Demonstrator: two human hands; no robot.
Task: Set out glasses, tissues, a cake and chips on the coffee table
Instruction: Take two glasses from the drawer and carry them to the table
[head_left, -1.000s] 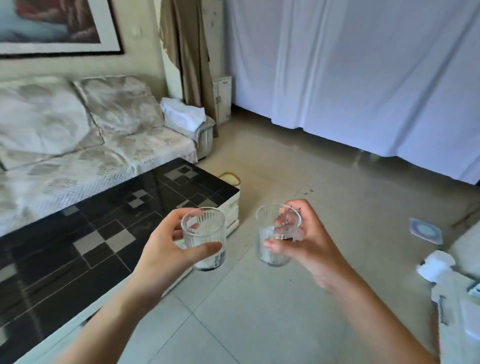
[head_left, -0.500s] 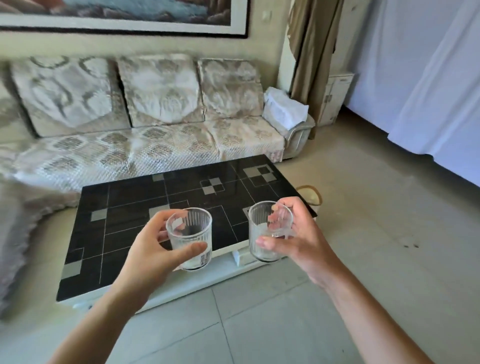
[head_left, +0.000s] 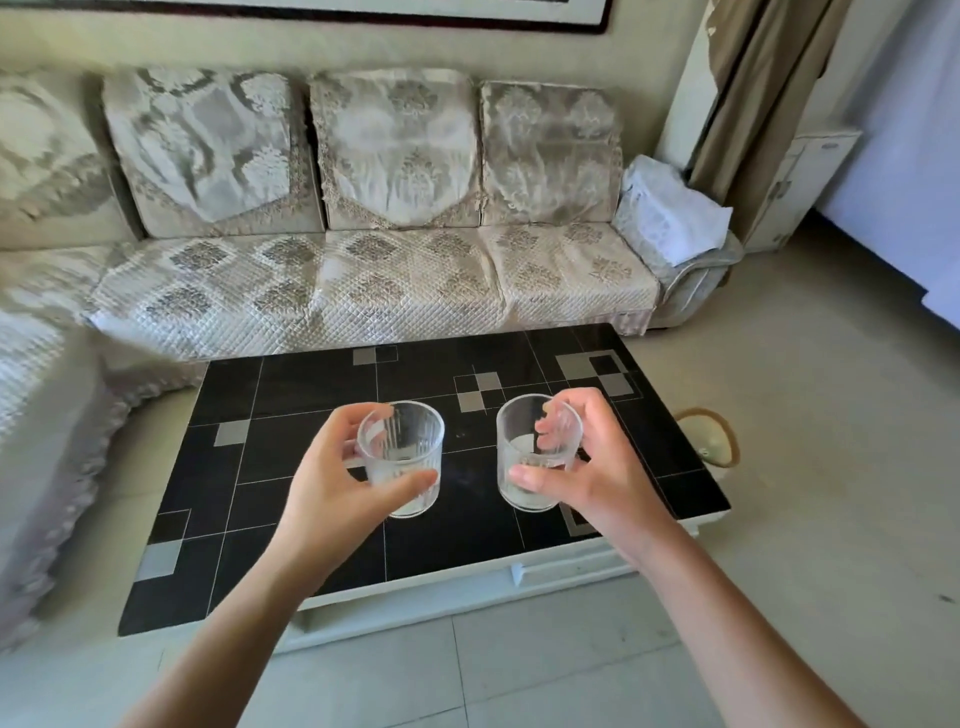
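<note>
My left hand (head_left: 332, 488) grips a clear ribbed glass (head_left: 410, 447), held upright over the middle of the coffee table (head_left: 291, 395). My right hand (head_left: 597, 467) grips a second clear glass (head_left: 524, 457), also upright, a short way to the right of the first. Both glasses hang in the air above the black tiled table top with its grey squares. Nothing stands on the table. No tissues, cake or chips are in view.
A patterned cream sofa (head_left: 363, 280) runs along the table's far side and wraps round on the left. A folded white cloth (head_left: 670, 213) lies on its right armrest. A round tan item (head_left: 711, 441) sits on the floor by the table's right end. A brown curtain (head_left: 748, 88) hangs at the back right.
The view has swung left and come closer, bringing the whole coffee table under my hands. Both glasses stay gripped and now hang over the table top instead of the floor.
</note>
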